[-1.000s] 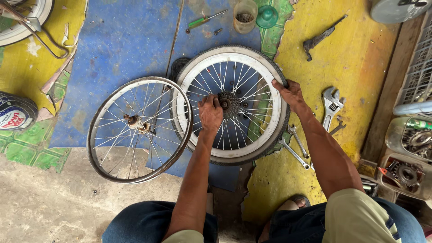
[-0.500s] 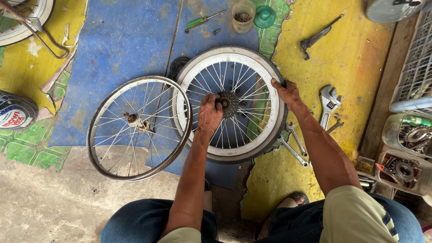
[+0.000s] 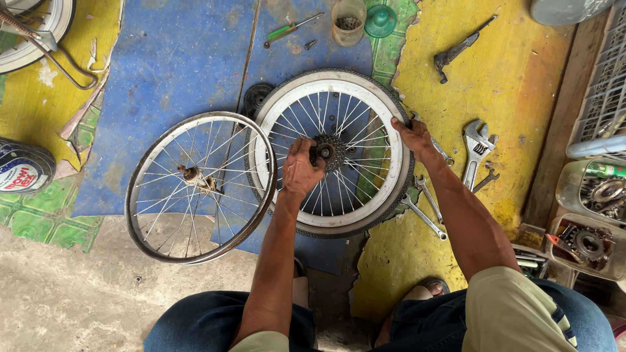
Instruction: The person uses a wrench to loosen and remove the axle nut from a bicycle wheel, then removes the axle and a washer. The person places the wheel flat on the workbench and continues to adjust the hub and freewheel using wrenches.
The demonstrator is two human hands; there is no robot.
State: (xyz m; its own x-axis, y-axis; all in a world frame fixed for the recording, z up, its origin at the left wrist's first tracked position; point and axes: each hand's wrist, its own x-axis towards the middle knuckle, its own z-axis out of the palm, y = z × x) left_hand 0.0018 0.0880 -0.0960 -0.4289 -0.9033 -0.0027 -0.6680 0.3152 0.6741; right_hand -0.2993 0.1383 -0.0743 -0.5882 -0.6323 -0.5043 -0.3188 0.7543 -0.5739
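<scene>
round tin with blue, white and red label (image 3: 23, 171), left edge

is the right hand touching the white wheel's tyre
Touching. The head view shows the right hand with its fingers curled over the tyre at the white wheel's right edge, no gap between them.

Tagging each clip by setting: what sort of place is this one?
Most likely a small bicycle repair spot, with work done on the floor. A tyred white-rimmed wheel lies under both hands beside a bare spoked rim, with wrenches scattered on worn painted mats.
</scene>
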